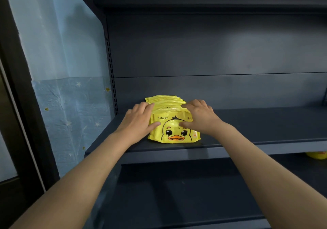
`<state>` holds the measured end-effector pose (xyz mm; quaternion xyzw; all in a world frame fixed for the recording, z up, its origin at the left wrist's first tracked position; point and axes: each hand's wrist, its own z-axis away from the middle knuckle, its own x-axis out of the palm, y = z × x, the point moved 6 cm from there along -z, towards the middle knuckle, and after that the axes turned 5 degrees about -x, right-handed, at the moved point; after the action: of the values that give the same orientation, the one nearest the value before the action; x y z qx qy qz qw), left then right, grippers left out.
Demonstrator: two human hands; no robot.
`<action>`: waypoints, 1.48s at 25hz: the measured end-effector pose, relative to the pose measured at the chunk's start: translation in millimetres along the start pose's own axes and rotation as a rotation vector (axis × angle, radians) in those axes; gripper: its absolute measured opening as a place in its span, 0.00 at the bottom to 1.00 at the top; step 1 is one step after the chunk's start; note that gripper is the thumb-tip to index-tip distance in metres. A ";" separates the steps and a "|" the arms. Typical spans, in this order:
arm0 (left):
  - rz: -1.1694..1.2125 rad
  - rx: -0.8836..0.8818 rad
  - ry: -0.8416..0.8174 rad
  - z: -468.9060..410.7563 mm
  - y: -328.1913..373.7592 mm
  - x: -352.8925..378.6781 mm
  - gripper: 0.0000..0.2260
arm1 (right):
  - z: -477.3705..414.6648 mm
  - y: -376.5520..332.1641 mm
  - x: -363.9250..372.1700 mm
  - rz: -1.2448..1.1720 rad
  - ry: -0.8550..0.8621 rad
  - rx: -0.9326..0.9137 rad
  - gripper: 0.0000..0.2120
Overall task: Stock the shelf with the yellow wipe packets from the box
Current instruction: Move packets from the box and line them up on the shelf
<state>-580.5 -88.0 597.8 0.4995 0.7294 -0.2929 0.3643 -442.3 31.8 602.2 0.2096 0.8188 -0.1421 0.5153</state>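
Head view. A row of yellow plastic wipe packets [174,131], duck face on the front one, stands upright on the dark blue metal shelf [256,122], toward its left end near the front edge. Left hand [139,122] clasps the row's left side, thumb on the front packet. Right hand [200,117] grips the right side, fingers curled over the tops. On the level below, far right: another yellow packet [317,155], cut off by the frame edge.

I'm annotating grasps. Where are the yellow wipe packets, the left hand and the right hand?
yellow wipe packets [175,134], head view, duck face of the front packet.
left hand [139,122], head view, back of the hand.
right hand [200,117], head view, back of the hand.
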 end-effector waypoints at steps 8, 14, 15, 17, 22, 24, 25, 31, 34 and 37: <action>-0.040 0.028 -0.077 -21.1 89.5 -33.8 0.25 | 51.5 74.4 -52.0 -0.052 -0.091 0.056 0.27; -0.046 -0.059 -0.159 -23.9 196.2 -36.1 0.21 | 121.7 184.8 -80.6 -0.044 -0.135 0.104 0.25; -0.040 -0.080 -0.156 -22.1 211.5 -36.2 0.20 | 131.2 198.4 -81.5 -0.038 -0.150 0.101 0.25; -0.024 -0.113 -0.147 -18.0 249.2 -37.9 0.20 | 154.4 226.5 -85.9 -0.051 -0.181 0.113 0.24; 0.014 -0.163 -0.169 4.5 334.1 -38.2 0.20 | 219.2 281.1 -101.4 -0.090 -0.221 0.144 0.26; 0.023 -0.167 -0.176 14.1 360.1 -36.4 0.19 | 243.9 298.1 -106.3 -0.112 -0.212 0.153 0.26; 0.014 -0.163 -0.187 20.0 375.5 -35.0 0.19 | 259.2 307.8 -108.4 -0.122 -0.211 0.163 0.26; 0.032 -0.139 -0.248 62.9 463.9 -20.1 0.19 | 349.1 357.4 -111.4 -0.093 -0.237 0.202 0.25; 0.076 -0.137 -0.290 89.9 505.3 -6.3 0.19 | 393.9 368.9 -99.5 -0.082 -0.270 0.199 0.25; 0.128 -0.160 -0.369 118.5 545.4 20.0 0.19 | 438.1 379.6 -66.3 -0.096 -0.370 0.194 0.25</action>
<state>-43.1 8.2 480.0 0.4522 0.6381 -0.2966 0.5481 112.3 153.1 468.0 0.1894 0.7016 -0.2808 0.6269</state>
